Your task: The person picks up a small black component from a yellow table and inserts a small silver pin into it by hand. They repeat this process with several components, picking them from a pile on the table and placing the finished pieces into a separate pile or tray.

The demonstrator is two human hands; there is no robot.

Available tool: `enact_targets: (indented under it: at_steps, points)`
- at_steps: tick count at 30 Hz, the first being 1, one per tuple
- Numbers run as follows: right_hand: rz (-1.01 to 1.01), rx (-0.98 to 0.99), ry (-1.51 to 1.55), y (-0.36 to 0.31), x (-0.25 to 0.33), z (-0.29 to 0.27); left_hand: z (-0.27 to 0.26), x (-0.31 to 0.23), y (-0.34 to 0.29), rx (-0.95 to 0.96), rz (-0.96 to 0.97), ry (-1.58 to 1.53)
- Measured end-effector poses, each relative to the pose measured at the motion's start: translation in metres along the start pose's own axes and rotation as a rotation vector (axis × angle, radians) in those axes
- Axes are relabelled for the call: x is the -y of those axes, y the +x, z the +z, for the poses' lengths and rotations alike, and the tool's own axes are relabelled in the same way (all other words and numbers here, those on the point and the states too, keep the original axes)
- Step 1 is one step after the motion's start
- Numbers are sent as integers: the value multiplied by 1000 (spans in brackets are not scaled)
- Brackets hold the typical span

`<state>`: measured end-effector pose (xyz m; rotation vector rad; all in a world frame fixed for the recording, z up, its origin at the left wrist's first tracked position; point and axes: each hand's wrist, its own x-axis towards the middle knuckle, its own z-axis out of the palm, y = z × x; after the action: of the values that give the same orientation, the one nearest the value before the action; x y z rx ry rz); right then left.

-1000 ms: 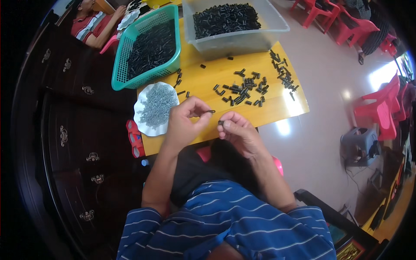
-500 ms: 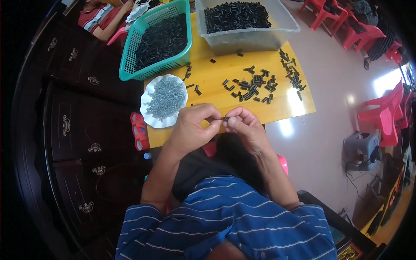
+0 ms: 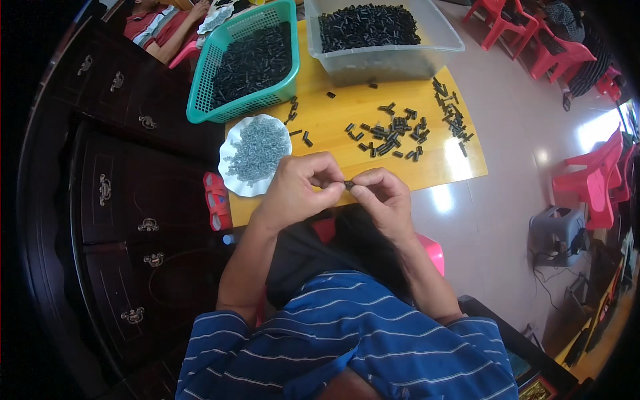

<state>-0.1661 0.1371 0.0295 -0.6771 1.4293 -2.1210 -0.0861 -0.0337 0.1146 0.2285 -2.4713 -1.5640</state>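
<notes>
Over the table's near edge, my left hand (image 3: 293, 193) and my right hand (image 3: 388, 200) meet fingertip to fingertip. Between them they pinch a small black tube (image 3: 349, 185), mostly covered by the fingers. Beside my left hand stands a white scalloped plate (image 3: 230, 179) heaped with small clear pieces (image 3: 257, 150). A loose pile of black tubes (image 3: 393, 133) lies on the yellow table (image 3: 327, 130) beyond my hands, and more black tubes (image 3: 453, 117) spread along the right edge.
A green basket (image 3: 200, 100) and a translucent bin (image 3: 380, 67), both full of black parts, stand at the table's far side. Dark drawers (image 3: 143, 180) line the left. Red chairs (image 3: 593, 177) and a grey stool (image 3: 557, 230) are at right. People sit farther off.
My right fingers have shifted slightly on the black tube, now pinching it with thumb and forefinger. The whole view has moved a little; the table's contents look the same.
</notes>
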Motion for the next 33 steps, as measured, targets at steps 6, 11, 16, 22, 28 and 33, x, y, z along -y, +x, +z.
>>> enact_targets:
  at_steps: [6, 11, 16, 22, 28, 33]
  points:
    - [178, 62, 140, 2, 1, -1, -3, 3, 6, 28, 41, 15]
    - [367, 161, 385, 6, 3, -6, -7, 3, 13, 114, 195, 176]
    - [422, 132, 467, 8, -6, -12, 3, -3, 13, 45, 227, 218]
    - [436, 80, 525, 9, -4, -11, 20, -4, 12, 0, 352, 540]
    - [447, 100, 581, 10, -6, -15, 22, 5, 16, -16, 398, 511]
    - [458, 115, 677, 8, -3, -14, 21, 9, 14, -75, 372, 379]
